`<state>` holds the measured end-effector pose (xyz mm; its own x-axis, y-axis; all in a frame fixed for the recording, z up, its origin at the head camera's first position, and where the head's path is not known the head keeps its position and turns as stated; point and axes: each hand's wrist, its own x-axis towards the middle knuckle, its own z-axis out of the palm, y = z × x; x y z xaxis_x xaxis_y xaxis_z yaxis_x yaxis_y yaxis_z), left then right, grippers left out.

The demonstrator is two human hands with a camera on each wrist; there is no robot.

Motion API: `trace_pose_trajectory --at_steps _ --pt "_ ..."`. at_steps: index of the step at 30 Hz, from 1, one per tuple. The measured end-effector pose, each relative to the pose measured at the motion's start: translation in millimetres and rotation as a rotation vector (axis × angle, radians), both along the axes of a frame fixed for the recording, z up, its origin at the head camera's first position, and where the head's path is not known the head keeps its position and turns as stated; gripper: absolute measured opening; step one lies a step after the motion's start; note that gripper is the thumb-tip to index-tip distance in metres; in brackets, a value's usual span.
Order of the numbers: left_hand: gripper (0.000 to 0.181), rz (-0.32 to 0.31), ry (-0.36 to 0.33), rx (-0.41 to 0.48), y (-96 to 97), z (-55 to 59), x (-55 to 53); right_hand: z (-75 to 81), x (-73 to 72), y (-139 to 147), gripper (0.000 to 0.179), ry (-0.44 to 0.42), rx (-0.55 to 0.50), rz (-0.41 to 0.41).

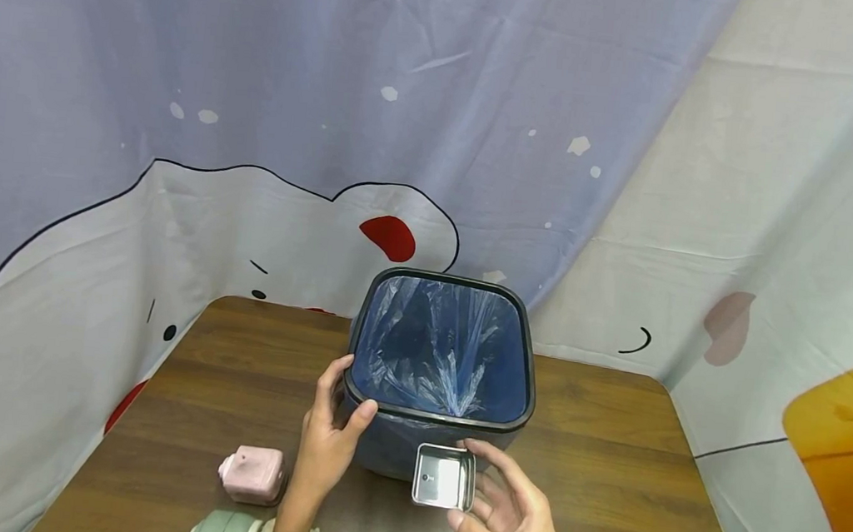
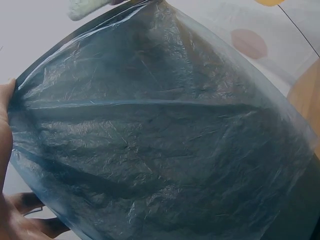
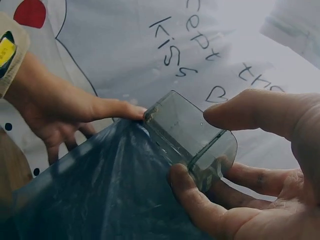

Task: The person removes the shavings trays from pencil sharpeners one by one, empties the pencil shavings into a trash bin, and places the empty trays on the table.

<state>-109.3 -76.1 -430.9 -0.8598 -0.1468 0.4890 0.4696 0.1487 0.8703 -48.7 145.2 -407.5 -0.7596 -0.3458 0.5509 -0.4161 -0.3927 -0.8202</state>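
A blue trash bin (image 1: 436, 427) with a black rim stands on the table, lined with a thin translucent bag (image 2: 150, 145). My left hand (image 1: 327, 450) holds the bin's near left corner, thumb at the front of the rim and fingers along the left side. In front of the bin my right hand (image 1: 508, 515) grips a small clear rectangular box (image 3: 182, 127) between thumb and fingers. The box looks silvery in the head view, with a small dark spot inside. In the right wrist view the left thumb (image 3: 120, 109) appears just behind the box; whether they touch I cannot tell.
A pink squarish bottle (image 1: 254, 475) lies on the wooden table (image 1: 275, 371), left of my left forearm. Below it, at the frame's lower edge, is a green container (image 1: 223, 530), partly cut off. A printed curtain (image 1: 298, 80) hangs behind the table.
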Motion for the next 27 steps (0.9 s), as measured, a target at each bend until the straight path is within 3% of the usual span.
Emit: trace_pose_trajectory --at_steps 6,14,20,27 --pt "0.059 0.005 0.000 -0.003 -0.5 -1.0 -0.2 -10.3 -1.1 -1.3 0.061 -0.030 -0.023 0.026" --pt "0.059 0.008 0.009 -0.012 0.0 -1.2 -0.2 -26.1 -1.0 -3.3 0.061 -0.084 -0.022 -0.013" --pt "0.060 0.011 0.001 -0.017 0.1 -0.7 0.0 -39.8 -2.8 -5.5 0.061 -0.094 -0.056 0.017" --pt "0.060 0.013 -0.004 -0.016 0.1 -0.8 0.3 -50.1 -2.3 -5.0 0.061 -0.166 -0.052 0.030"
